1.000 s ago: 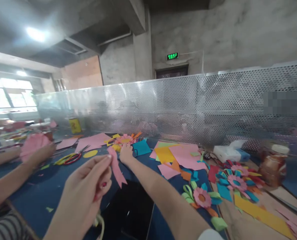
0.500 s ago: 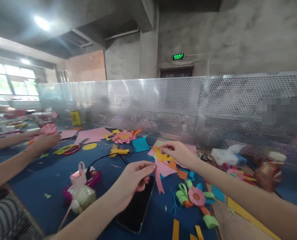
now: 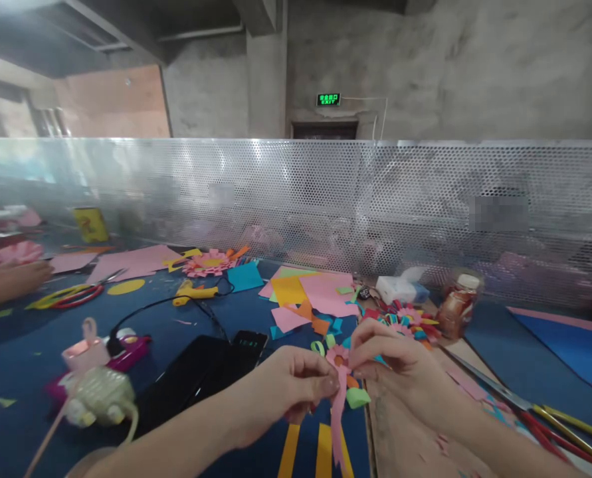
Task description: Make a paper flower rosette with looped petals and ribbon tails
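Observation:
My left hand pinches the top of a long pink paper strip, which hangs down in front of the table edge. Close to its right, my right hand has its fingers bent together beside a pink paper flower; whether anything is between its fingertips is hidden. Green and orange paper loops surround the flower. Below lie yellow strips on the blue table. A dark phone is behind my left hand.
Scissors lie at the right, below a brown jar and a tissue pack. A yellow glue gun and coloured paper lie farther back. Another person's hand is at far left. A perforated metal screen stands behind.
The view has turned right, bringing scissors into sight. My right hand has left the yellow paper and come down beside my left hand. The pink strip now hangs from my left hand.

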Demonstrator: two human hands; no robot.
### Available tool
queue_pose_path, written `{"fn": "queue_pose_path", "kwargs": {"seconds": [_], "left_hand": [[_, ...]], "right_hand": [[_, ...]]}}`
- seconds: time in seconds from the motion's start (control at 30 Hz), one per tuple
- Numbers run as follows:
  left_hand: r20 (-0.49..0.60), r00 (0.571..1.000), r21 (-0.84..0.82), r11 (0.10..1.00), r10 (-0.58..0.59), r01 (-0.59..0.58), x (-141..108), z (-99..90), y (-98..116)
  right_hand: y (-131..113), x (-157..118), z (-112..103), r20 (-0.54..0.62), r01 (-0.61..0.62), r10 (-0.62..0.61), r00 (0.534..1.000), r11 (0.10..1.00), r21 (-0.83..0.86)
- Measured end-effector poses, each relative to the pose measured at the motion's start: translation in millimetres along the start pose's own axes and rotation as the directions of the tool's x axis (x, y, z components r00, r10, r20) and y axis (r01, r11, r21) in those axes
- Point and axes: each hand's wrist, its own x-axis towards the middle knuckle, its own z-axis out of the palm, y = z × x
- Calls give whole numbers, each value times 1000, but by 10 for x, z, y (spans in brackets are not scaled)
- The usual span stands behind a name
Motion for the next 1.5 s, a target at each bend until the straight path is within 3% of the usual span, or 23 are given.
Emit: {"fn": "queue_pose_path", "kwargs": {"seconds": [0.13,0.27,0.4,0.5,0.7,0.97,1.17,1.5], "left_hand": [[41,999,54,998,-20,17,17,69,-31],[-9,999,158,987,-32,33,-8,129,-37],[-136,990,391,920,45,12,-103,188,57],[-142,986,504,864,89,-5,-149,226,103],[-43,999,460,888,13,8,-119,308,44],[47,999,318,948,-28,12,-97,360,35],[47,999,342,940,-20,3,-96,383,25],[92,995,219,976,-41,20,-95,353,-113]], "right_hand": [[36,-74,18,5,-37,37,999,998,48],[22,-117,42,1,-45,45,999,997,67],[20,-202,3,-17,-28,26,1000,991,-128],[44,-317,-22,40,24,-13,999,961,-275],[30,-504,-30,133,-43,69,989,981,-187],[-24,-532,-47,104,-102,108,989,993,-66],[-65,-541,-24,119,-84,99,988,989,-126],[-109,-610,58,103,-65,89,991,974,-219]]}}
